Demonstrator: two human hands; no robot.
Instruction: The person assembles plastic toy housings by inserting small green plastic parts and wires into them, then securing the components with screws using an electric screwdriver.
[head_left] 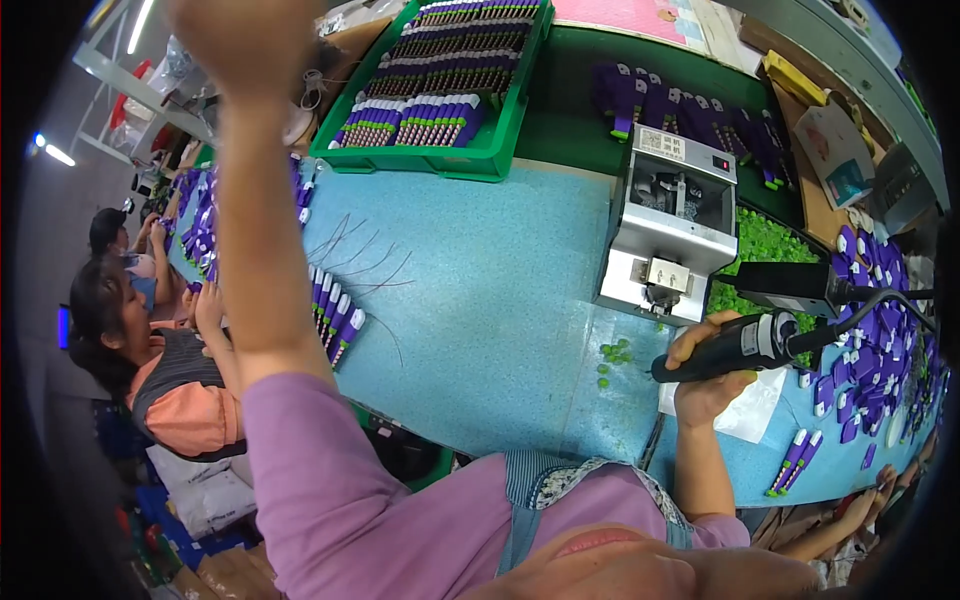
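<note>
My right hand (703,395) is wrapped round a black electric screwdriver (725,347) with a cable at its back end. It is held above the blue table, just in front of a silver screw feeder (668,225). My left hand (245,40) is raised high at the upper left, close to the camera. Blur hides its fingers and anything in them. Below that forearm lies a row of purple, white and green handle-shaped pieces (338,318), with thin dark wires (365,270) beside them. Several small green parts (612,358) lie left of the screwdriver tip.
A green tray (480,165) of finished-looking rows stands at the back. Purple pieces (690,115) lie in a dark green bin beside it. Small green parts (770,240) and a purple heap (875,340) are at right. A co-worker (175,365) sits at left; another person's hands (880,490) show lower right.
</note>
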